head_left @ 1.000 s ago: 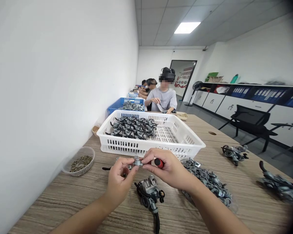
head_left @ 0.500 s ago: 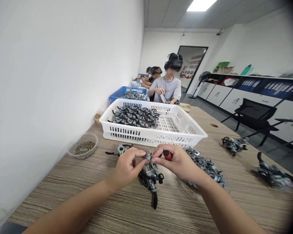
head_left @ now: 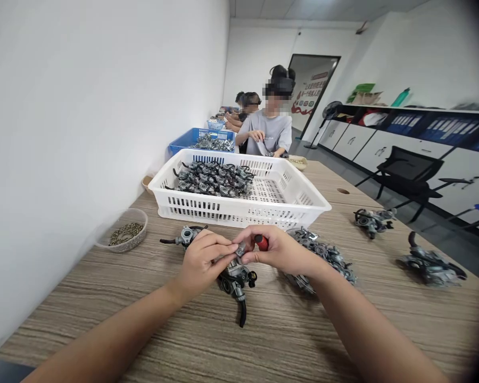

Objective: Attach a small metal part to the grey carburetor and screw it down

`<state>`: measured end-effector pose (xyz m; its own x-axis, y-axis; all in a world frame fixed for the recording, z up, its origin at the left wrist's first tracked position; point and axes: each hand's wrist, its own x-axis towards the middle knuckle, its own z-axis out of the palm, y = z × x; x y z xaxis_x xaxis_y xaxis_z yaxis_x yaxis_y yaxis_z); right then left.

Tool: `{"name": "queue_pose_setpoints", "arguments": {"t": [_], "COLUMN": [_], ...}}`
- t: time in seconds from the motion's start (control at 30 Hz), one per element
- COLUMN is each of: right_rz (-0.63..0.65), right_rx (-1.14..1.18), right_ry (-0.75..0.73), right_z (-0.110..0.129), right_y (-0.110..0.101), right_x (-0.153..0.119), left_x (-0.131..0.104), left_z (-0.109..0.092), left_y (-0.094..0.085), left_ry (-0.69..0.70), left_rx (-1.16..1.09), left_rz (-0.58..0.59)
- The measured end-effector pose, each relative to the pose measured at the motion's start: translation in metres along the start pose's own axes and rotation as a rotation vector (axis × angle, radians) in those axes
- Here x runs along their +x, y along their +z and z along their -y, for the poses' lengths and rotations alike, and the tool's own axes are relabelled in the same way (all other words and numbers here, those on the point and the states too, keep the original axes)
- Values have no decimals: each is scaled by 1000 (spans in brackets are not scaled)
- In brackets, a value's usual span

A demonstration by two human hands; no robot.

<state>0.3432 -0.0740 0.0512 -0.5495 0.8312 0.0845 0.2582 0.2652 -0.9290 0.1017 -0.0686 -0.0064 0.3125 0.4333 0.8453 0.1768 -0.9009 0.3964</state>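
On the table in front of me lies a carburetor (head_left: 236,277) with a black hose pointing towards me. At its far end is a small silver metal piece (head_left: 240,248), pinched between the fingertips of both hands. My left hand (head_left: 203,260) has thumb and fingers closed on the left side of that piece. My right hand (head_left: 283,249) meets it from the right with thumb and forefinger, while a red-handled tool (head_left: 261,242), its tip hidden, is tucked in the same hand. Another carburetor (head_left: 187,234) lies just behind my left hand.
Behind my hands stands a white crate (head_left: 239,213) partly filled with carburetors. A clear bowl (head_left: 138,242) of small brass-coloured screws sits left. Metal parts (head_left: 329,260) are heaped by my right forearm; carburetors (head_left: 373,221) lie farther right. A person (head_left: 269,130) sits opposite.
The whole view has shifted, so the table things appear slightly higher and further left. Both hands stay at the silver piece, which looks a little more tilted, and the left fingers lie closer together.
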Motion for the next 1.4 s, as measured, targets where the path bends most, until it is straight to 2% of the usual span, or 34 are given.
{"name": "queue_pose_setpoints", "arguments": {"t": [0.17,0.33,0.4,0.57,0.87,1.07,1.4], "right_rz": [57,34,13,30,-15,-8,2], "right_rx": [91,38,-16,-48,36,31,-106], "right_ry": [49,38,36,68,29,-7,-51], "right_z": [-6,-3,-2,-5,-9,-5,-4], "right_y": [1,1,0,-1,5,6,0], "right_x": [3,1,0,2,5,7,5], "left_x": [-1,-6,-7,-6,-7,-9,-8], "left_z": [-1,-1,-1,-1,0,1,3], "left_y": [0,3,4,4,3,2,4], "left_ry": [-10,-172,-195,-173,-24,-112,-195], "left_rx": [-4,-17,-29,-13,7,9,10], "left_rz": [41,18,16,-6,-78,-96,-12]}}
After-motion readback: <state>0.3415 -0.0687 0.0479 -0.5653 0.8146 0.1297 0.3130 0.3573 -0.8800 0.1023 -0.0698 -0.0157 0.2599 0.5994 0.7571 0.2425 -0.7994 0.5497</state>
